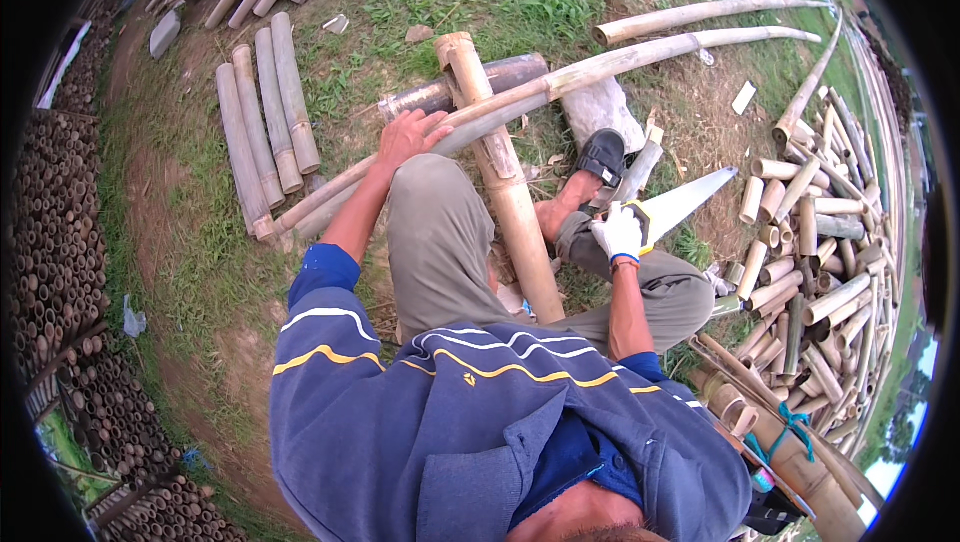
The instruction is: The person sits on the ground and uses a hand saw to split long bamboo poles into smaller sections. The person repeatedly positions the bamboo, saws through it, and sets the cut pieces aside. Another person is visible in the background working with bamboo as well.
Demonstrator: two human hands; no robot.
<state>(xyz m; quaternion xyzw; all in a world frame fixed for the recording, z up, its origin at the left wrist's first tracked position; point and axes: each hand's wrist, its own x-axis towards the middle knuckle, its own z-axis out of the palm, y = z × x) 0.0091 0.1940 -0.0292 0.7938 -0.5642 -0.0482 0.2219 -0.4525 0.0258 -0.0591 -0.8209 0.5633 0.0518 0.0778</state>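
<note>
A long, tapering bamboo pole (600,67) lies slantwise over a thicker bamboo post (518,212), near the notch at the post's far end. My bare left hand (408,138) is closed over the pole, left of where it crosses the post. In my right hand (618,233), which wears a white glove, is the yellow-rimmed handle of a handsaw (690,204). The saw's pale blade points up and to the right, apart from the pole. Under the post's far end lies a short dark bamboo log (430,99).
Several cut bamboo lengths (283,92) lie side by side on the grass at left. A heap of short bamboo pieces (820,282) fills the right side. A pale stone block (603,114) stands near my sandalled foot. Bamboo stacks (55,242) line the far left.
</note>
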